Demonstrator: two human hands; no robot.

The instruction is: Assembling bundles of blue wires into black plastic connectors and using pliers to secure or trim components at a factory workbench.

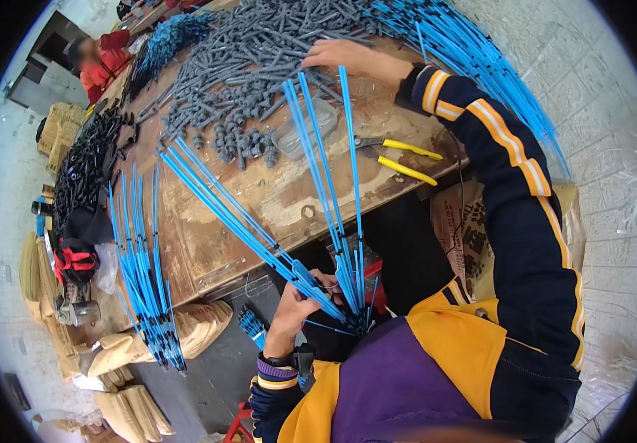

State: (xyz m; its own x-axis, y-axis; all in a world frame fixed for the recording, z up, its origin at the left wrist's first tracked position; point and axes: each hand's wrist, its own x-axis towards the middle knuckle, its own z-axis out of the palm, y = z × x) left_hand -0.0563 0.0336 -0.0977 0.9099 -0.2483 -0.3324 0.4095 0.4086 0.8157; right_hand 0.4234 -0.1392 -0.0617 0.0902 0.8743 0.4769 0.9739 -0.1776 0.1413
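My left hand (294,308) is closed round the lower part of a bunch of thin blue rods (233,215) with black bands. The rods fan up and away over the table's near edge, and their lower ends gather close to my body. My right arm stretches far across the table. At its end, my right hand (338,56) is over the pile of grey plastic parts (259,52), fingers extended and fingertips at the pieces. Whether a piece is between them I cannot make out. Below that hand sits a clear plastic tub (305,127).
Yellow-handled pliers (407,161) lie on the wooden table (208,255) near its right edge. More blue rods (473,66) are heaped at the far right; another bunch (149,295) overhangs the left edge. Black parts (86,166) are piled at left. Another person (101,66) sits beyond.
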